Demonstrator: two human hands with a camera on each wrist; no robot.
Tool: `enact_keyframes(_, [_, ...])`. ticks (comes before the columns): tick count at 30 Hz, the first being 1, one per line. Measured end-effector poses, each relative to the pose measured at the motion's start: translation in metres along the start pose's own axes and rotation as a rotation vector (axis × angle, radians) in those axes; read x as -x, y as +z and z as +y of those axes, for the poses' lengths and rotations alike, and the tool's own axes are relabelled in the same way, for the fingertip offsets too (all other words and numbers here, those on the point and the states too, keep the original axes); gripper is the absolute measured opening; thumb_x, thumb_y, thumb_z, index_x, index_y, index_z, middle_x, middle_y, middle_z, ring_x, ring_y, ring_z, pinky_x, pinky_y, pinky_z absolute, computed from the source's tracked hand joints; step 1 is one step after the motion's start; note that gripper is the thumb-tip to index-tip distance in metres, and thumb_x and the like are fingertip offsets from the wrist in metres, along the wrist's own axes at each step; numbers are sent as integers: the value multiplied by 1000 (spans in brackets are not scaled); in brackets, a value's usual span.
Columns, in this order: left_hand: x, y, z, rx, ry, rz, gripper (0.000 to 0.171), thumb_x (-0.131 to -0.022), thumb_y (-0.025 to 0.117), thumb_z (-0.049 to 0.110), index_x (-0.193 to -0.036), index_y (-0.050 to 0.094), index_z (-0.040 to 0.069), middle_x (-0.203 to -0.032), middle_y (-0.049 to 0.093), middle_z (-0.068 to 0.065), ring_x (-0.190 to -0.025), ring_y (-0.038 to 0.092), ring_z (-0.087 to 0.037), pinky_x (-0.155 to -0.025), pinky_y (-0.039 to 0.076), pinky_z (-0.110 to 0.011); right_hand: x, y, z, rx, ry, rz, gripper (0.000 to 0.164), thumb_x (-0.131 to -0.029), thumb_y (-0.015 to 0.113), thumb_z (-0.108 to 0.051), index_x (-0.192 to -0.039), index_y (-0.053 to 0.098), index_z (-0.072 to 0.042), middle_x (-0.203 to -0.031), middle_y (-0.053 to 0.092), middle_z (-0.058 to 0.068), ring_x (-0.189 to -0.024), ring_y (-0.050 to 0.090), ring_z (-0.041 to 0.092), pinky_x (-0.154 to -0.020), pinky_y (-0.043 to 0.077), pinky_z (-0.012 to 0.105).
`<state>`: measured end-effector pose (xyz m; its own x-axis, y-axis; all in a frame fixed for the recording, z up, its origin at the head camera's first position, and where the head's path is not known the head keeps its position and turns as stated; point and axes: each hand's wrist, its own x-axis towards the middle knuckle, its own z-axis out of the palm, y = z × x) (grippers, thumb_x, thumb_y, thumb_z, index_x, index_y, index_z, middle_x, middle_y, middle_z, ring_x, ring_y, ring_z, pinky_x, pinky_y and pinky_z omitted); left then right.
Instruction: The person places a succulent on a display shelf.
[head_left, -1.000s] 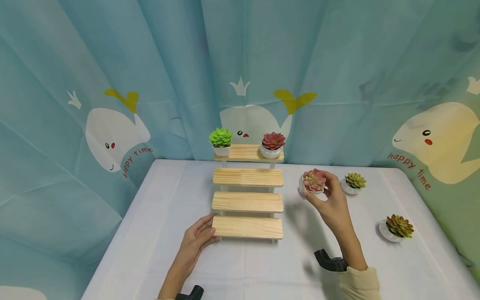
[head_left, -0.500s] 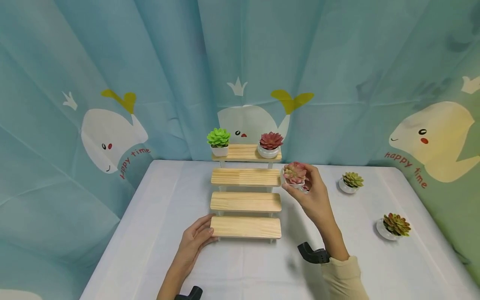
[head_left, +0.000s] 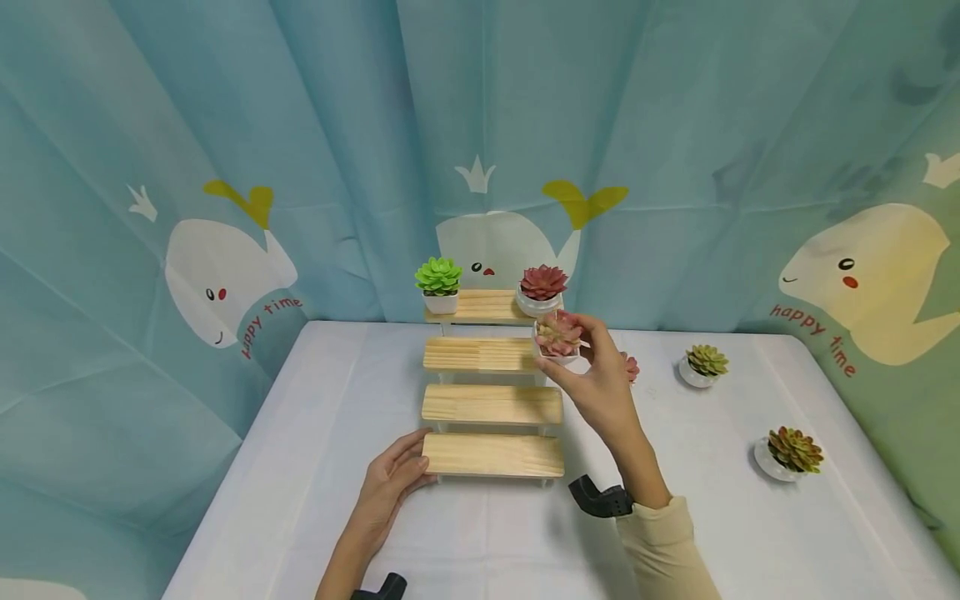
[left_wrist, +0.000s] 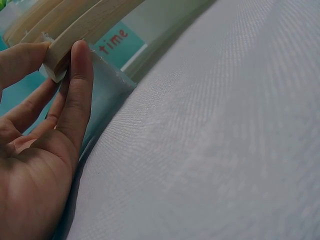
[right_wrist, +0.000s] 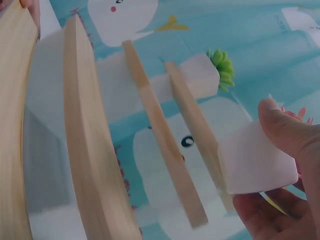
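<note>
My right hand [head_left: 606, 387] holds a potted pink succulent [head_left: 558, 335] by its white square pot, thumb on one side and fingers on the other. It hovers over the right end of the second-highest board of a wooden stepped stand [head_left: 491, 405]. In the right wrist view the white pot [right_wrist: 257, 160] shows its smooth side, the pink leaves mostly hidden by the thumb. At the stand's lower left, my left hand [head_left: 390, 482] pinches the end of the lowest board [left_wrist: 75, 42] between thumb and fingers. A green succulent [head_left: 438, 275] and a dark red succulent [head_left: 543, 285] stand on the top board.
Two greenish succulents in round white pots, one nearer the back [head_left: 705, 362] and one nearer the front [head_left: 793, 452], stand on the white tablecloth at right. Another pink plant [head_left: 631, 367] peeks out behind my right hand. A blue whale-print curtain [head_left: 360, 167] hangs behind.
My right hand has carried the pink succulent leftward and slightly up, from the table area right of the stand to over its second-highest board. My left hand stays at the lowest board.
</note>
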<state>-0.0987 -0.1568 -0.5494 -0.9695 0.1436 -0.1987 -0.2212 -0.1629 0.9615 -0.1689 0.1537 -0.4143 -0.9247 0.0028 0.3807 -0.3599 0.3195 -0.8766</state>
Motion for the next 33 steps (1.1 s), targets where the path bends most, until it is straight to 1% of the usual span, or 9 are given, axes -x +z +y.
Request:
enact_keyframes(3, [1,0,1,-2,3,-2,58,-100,66,11,-153,45,0,-142,58,-23,-115,70,-16,-97,64,-26,0,8,-5,-7,3,-5,72,-83,87,-4,-145,50,-2,-141,58,14,-126,54,22,-111,47,39])
enact_keyframes(8, [1,1,2,-6,8,-7,58,-101,65,11,-153,44,-1,-142,58,-22,-115,70,-16,-97,64,-27,-1,24,-14,5,-15,-13,73,-83,88,-7,-145,50,-3,-141,59,15,-130,56,31,-112,50,51])
enact_keyframes(10, [0,1,2,-5,7,-7,58,-101,65,11,-153,44,-1,-142,58,-22,-115,70,-16,-97,64,-27,-2,31,-18,17,-27,-14,74,-82,89,-9,-145,51,-3,-140,59,15,-131,57,33,-112,51,53])
enact_keyframes(17, [-1,2,0,13,-12,8,55,-100,66,10,-152,48,3,-140,60,-16,-116,70,-19,-96,65,-28,-9,57,-22,15,-71,-21,73,-81,90,-10,-143,52,-2,-139,60,16,-128,60,35,-108,56,53])
enact_keyframes(21, [-1,2,1,16,-17,17,56,-100,66,9,-152,48,2,-141,60,-19,-116,69,-19,-95,65,-27,-13,72,-23,4,-80,-24,72,-80,91,-11,-141,53,-1,-140,61,17,-127,61,36,-106,58,53])
enact_keyframes(28, [-1,3,1,21,-29,29,55,-99,67,10,-151,50,4,-139,61,-17,-116,69,-19,-93,65,-28,-19,95,-28,-9,-69,-31,71,-81,91,-14,-141,54,-1,-136,63,16,-127,62,32,-103,59,49])
enact_keyframes(30, [-1,3,1,21,-26,25,55,-99,67,10,-151,49,3,-139,61,-17,-115,70,-18,-93,65,-28,-20,101,-28,-7,-67,-33,72,-81,91,-15,-141,54,-1,-136,63,16,-126,62,31,-102,59,46])
enact_keyframes(33, [0,2,1,15,-17,15,56,-100,66,10,-152,47,1,-139,61,-17,-115,70,-17,-94,65,-27,-20,110,-29,12,-63,-34,72,-81,91,-16,-140,54,-1,-133,63,16,-121,62,29,-94,58,35])
